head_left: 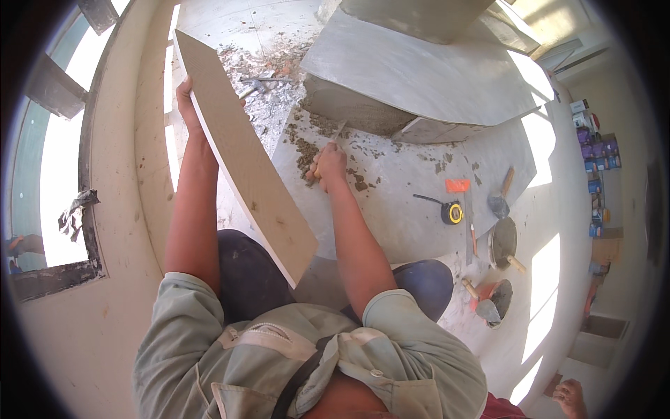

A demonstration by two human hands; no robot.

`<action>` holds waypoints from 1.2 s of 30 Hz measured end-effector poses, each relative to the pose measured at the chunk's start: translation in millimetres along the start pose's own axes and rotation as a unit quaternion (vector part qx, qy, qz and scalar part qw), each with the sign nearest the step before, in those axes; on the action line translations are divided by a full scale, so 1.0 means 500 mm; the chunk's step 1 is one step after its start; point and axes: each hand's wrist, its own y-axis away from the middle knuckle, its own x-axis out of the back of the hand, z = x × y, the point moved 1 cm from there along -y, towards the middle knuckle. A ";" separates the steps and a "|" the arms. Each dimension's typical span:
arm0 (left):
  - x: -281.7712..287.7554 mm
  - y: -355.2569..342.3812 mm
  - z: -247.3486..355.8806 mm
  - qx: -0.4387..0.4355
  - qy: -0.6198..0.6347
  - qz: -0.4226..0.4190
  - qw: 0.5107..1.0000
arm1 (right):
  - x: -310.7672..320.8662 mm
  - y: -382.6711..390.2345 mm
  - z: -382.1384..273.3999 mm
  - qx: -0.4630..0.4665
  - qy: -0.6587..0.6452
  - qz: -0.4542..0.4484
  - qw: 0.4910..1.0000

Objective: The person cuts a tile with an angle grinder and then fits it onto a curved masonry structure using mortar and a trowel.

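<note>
My left hand (188,105) grips the long edge of a narrow beige board (248,181), held up on a slant with its white edge toward me. My right hand (329,165) is closed on a thin metal tool (340,129), probably a trowel, largely hidden by my fingers, down among grey mortar crumbs (303,150) on a pale slab (391,202). Just beyond it, the front face (356,110) of a low grey structure (426,70) carries wet mortar, with a short pale piece (436,133) set along its right part.
Rubble with a hammer-like tool (258,82) lies back left. At right are a tape measure (452,213), an orange piece (457,186), trowels (497,204) and two buckets (502,244). A window (63,188) is at left, stacked boxes (597,153) far right. Another person's hand (570,397) shows lower right.
</note>
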 end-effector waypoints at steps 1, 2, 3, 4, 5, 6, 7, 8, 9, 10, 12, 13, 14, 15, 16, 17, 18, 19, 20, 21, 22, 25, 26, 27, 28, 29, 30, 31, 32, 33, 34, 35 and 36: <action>0.007 -0.001 0.004 -0.003 0.000 -0.001 1.000 | -0.005 0.008 0.004 -0.003 0.014 -0.022 1.000; 0.012 -0.003 0.007 0.000 0.002 -0.025 1.000 | -0.007 0.018 0.009 -0.005 0.027 -0.044 0.999; 0.015 -0.007 0.003 -0.001 0.000 -0.014 1.000 | -0.007 0.027 0.013 -0.008 0.041 -0.066 0.997; 0.010 -0.002 0.004 -0.005 -0.003 -0.001 1.000 | 0.001 0.031 0.017 -0.005 0.001 -0.027 1.000; 0.009 0.001 0.008 -0.009 -0.006 0.013 1.000 | 0.018 0.034 0.016 -0.003 -0.039 0.013 0.999; 0.013 0.004 0.012 -0.008 -0.008 0.009 1.000 | 0.029 0.034 0.016 -0.002 -0.079 0.052 0.996; 0.011 0.005 0.009 -0.002 -0.007 0.000 1.000 | 0.040 0.028 0.014 -0.007 -0.111 0.061 0.992; 0.009 0.005 0.006 0.003 -0.007 -0.009 1.000 | 0.046 0.017 0.010 -0.013 -0.144 0.069 0.987; 0.014 0.003 0.004 0.000 -0.003 -0.009 1.000 | 0.047 0.005 0.007 -0.018 -0.177 0.076 0.981; 0.026 -0.003 0.007 -0.005 0.000 -0.009 1.000 | 0.029 -0.002 -0.003 -0.022 -0.181 0.057 0.982; 0.033 -0.009 0.008 -0.013 0.000 -0.008 1.000 | -0.021 -0.006 -0.021 -0.026 -0.189 0.021 0.981; 0.032 -0.008 0.011 -0.016 -0.006 -0.007 1.000 | -0.047 -0.008 -0.018 -0.030 -0.182 0.020 0.983; 0.031 -0.011 0.009 -0.018 -0.011 -0.009 1.000 | -0.072 -0.011 -0.013 -0.032 -0.177 0.021 0.983; 0.031 -0.013 0.008 -0.018 -0.002 -0.020 1.000 | -0.090 -0.014 -0.010 -0.034 -0.171 0.023 0.984; 0.042 -0.013 0.009 -0.018 0.006 -0.026 0.999 | -0.105 -0.012 -0.003 -0.041 -0.135 -0.026 0.990; 0.049 -0.017 0.010 -0.017 0.016 -0.034 0.999 | -0.115 -0.010 0.004 -0.046 -0.097 -0.073 0.991; 0.053 -0.026 0.012 -0.010 0.026 -0.067 0.997 | -0.116 -0.009 0.008 -0.051 -0.060 -0.120 0.990; 0.043 -0.019 0.014 -0.018 0.024 -0.060 0.998 | -0.110 -0.008 0.017 -0.027 -0.058 -0.124 0.990; 0.033 -0.009 0.013 -0.025 0.023 -0.053 0.998 | -0.100 -0.004 0.029 -0.002 -0.056 -0.126 0.990; 0.022 -0.003 0.012 -0.031 0.021 -0.047 0.998 | -0.085 0.001 0.042 0.023 -0.054 -0.127 0.990; 0.030 -0.005 0.020 -0.031 0.020 -0.050 0.998 | -0.081 0.029 0.039 0.024 -0.077 -0.075 0.994; 0.050 -0.013 0.011 -0.024 0.027 -0.058 0.998 | 0.002 0.067 0.059 0.112 -0.169 -0.036 0.979; 0.052 -0.025 0.005 -0.028 0.033 -0.056 0.997 | 0.030 0.077 0.055 0.139 -0.203 -0.016 0.969; 0.058 -0.034 0.003 -0.033 0.038 -0.053 0.997 | 0.059 0.079 0.052 0.140 -0.205 0.018 0.968; 0.040 -0.024 -0.014 -0.030 0.015 -0.039 0.999 | 0.102 0.075 0.046 0.144 -0.207 0.059 0.966; 0.033 -0.028 -0.025 -0.034 0.011 -0.014 0.999 | 0.144 0.064 0.040 0.147 -0.207 0.073 0.964; 0.034 -0.037 -0.034 -0.042 0.012 0.013 0.999 | 0.177 0.053 0.026 0.153 -0.203 0.084 0.963; 0.034 -0.049 -0.047 -0.051 0.007 0.040 0.998 | 0.211 0.043 0.018 0.169 -0.212 0.097 0.958; 0.029 -0.055 -0.052 -0.046 -0.005 0.043 0.998 | 0.242 0.036 0.008 0.184 -0.221 0.109 0.952; 0.022 -0.059 -0.061 -0.057 0.022 0.064 0.996 | 0.265 0.030 0.001 0.198 -0.230 0.122 0.945; -0.035 -0.034 -0.079 -0.061 0.051 0.084 0.993 | 0.293 0.034 -0.008 0.193 -0.252 0.134 0.939; -0.062 -0.018 -0.083 -0.055 0.072 0.092 0.992 | 0.306 0.049 -0.023 0.185 -0.275 0.139 0.933; -0.092 -0.002 -0.091 -0.046 0.095 0.099 0.989 | 0.320 0.062 -0.031 0.179 -0.298 0.149 0.926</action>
